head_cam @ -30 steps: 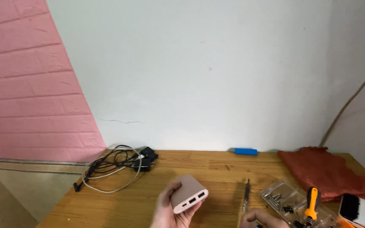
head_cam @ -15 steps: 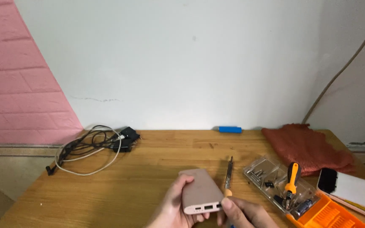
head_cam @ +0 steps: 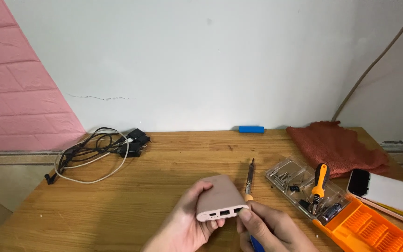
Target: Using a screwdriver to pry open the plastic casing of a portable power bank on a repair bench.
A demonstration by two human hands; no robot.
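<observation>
**Power bank turned port-end toward the camera, screwdriver hand right up against it**

So compared to a moment ago, the view has dropped down a bit and the power bank [head_cam: 220, 198] has come round so its port end faces the camera. The right hand has moved in right next to it too.

The left hand [head_cam: 185, 224] is wrapped around the pinkish power bank from the left side, thumb on top, fingers underneath, held just above the surface [head_cam: 141, 205] near the front edge, about the middle. The right hand [head_cam: 271, 228] is closed around a thin screwdriver [head_cam: 249, 179], whose shaft points away toward the back edge; the fingertips touch the power bank's port-end corner.

Off to the right there's a clear tray of bits [head_cam: 304, 186] with an orange-and-black screwdriver [head_cam: 319, 179] lying across it, and an orange bit case [head_cam: 369, 228] toward the front right corner. A white flat box [head_cam: 392, 191] sits by the right edge, with a rust-red cloth [head_cam: 336, 144] behind it. A small blue thing [head_cam: 251, 129] sits at the back edge, and a tangle of cables [head_cam: 96, 149] with black plugs at the back left corner.
</observation>
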